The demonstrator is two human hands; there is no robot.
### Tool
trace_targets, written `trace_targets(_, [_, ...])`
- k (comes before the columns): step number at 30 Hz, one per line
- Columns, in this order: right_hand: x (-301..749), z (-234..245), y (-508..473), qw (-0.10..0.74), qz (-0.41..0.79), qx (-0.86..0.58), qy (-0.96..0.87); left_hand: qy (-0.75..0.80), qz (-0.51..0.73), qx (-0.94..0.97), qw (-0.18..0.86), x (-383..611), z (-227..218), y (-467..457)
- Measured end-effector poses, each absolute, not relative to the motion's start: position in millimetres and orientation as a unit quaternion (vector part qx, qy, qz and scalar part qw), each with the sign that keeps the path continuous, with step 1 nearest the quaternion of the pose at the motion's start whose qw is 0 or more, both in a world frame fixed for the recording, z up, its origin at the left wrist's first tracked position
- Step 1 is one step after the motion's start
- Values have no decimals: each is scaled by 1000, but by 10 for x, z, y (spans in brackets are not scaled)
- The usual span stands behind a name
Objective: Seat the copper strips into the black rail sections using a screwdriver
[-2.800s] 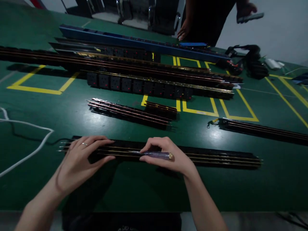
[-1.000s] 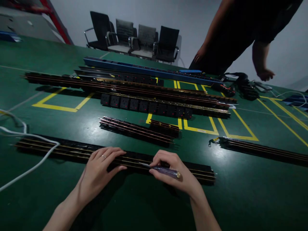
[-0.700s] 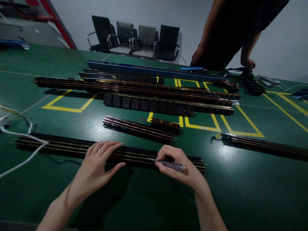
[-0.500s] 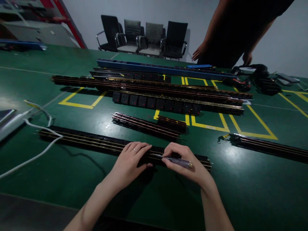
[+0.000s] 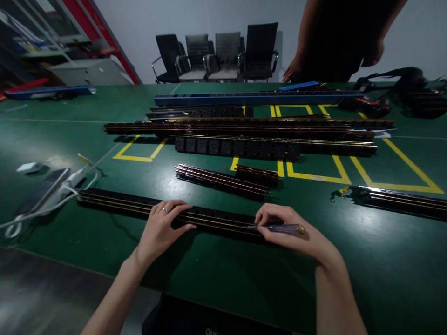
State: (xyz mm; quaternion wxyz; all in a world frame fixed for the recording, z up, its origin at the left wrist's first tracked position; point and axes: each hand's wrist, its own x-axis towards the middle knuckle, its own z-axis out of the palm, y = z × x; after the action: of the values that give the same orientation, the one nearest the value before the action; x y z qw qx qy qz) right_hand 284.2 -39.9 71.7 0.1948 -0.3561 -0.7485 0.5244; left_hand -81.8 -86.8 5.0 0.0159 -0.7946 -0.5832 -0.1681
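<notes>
A long black strip with brass rails (image 5: 118, 206) lies across the green table (image 5: 223, 279) close to me. My left hand (image 5: 161, 229), a ring on one finger, rests flat on its middle with the fingers stretched over the rails. My right hand (image 5: 289, 230) is closed on a purple-handled screwdriver (image 5: 283, 228) with a brass cap. The screwdriver's tip touches the rails at the strip's right end.
Further strips (image 5: 223, 179) and a socket strip (image 5: 237, 148) lie beyond, with a blue bar (image 5: 258, 98) behind. Another strip (image 5: 401, 201) lies at the right. White cable and an adapter (image 5: 45, 195) sit at the left. A person in black (image 5: 335, 37) stands across the table; chairs (image 5: 216, 56) stand by the wall.
The strip has slid leftward under my hands, so my right hand and screwdriver now sit at its right end. My view has turned left. The person opposite has shifted.
</notes>
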Motion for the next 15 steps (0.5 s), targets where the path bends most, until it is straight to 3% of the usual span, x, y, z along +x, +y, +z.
trace_targets(15, [3530, 582, -901, 195, 540, -437, -692, -595, -92, -798, 30, -1351, 16, -1185])
